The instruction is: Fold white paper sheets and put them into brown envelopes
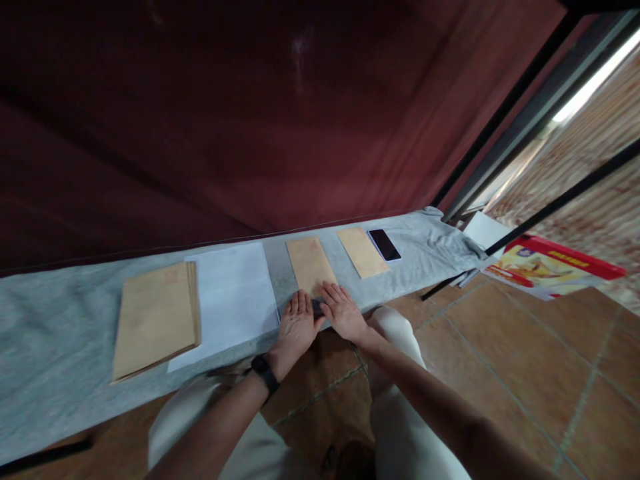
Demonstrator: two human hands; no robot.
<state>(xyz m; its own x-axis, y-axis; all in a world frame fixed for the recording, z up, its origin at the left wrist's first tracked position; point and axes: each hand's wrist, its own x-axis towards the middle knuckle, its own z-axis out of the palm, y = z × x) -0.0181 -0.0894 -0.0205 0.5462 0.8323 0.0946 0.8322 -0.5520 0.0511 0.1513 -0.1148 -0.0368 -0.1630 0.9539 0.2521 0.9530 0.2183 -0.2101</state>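
Both hands rest at the near end of a brown paper envelope [311, 261] on the cloth-covered bench. My left hand [297, 325], with a black watch on its wrist, lies flat with fingers pointing away from me. Beside it my right hand [343, 312] is also spread flat, its fingers angled to the left over the envelope's near edge. A small dark patch [317, 308] shows between the two thumbs; I cannot make out what it is. Just right of this envelope lies another brown envelope [362, 252]. White paper sheets [233, 293] lie to the left of my hands.
A stack of brown envelopes [154, 310] partly covers the white sheets. A phone [385, 245] lies toward the right on the grey cloth [425, 243]. Behind the bench hangs a dark red curtain [280, 147]. A printed red and yellow box [553, 265] is at the right, above the tiled floor [505, 353].
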